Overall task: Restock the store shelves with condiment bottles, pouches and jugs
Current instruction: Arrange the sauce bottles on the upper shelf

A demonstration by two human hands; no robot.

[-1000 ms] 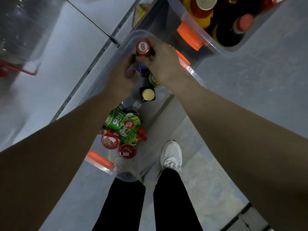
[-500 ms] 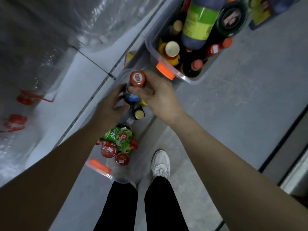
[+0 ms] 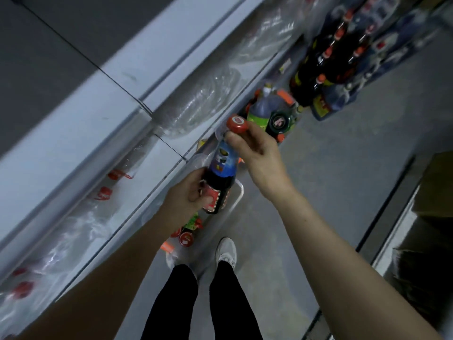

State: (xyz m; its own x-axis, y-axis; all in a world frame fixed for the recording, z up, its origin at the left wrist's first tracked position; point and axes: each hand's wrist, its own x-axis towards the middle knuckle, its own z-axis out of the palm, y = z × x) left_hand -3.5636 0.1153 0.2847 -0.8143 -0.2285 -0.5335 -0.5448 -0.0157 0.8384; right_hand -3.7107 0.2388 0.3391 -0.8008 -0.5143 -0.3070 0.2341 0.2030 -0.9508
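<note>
- Sauce bottle [image 3: 221, 175]: dark contents, red cap [image 3: 237, 123], blue neck label, red lower label; held in the air, tilted with the cap toward 1 o'clock, above the clear bin [image 3: 240, 191] and just beside the shelf [image 3: 117, 133] edge; judged to be stock on its way from bin to shelf
- Right hand [image 3: 255, 153]: fingers pinched on the neck just under the cap; probably there to steer the top end
- Left hand [image 3: 186, 197]: curled round the lower body, thumb on the red label; probably carries the weight, so the tall bottle cannot swing
- Shelf: white, running 7 to 1 o'clock; bears clear jugs [image 3: 208, 94] with red fittings, blurred
- Clear bin: on the floor; green pouch [image 3: 192, 220] and red-capped stock lie at the bottle's 6 o'clock
- Large jug [image 3: 264, 106]: at 1 o'clock of the cap, in a further bin
- Dark bottles [image 3: 328, 60]: grouped farther off at 1 o'clock, well apart
</note>
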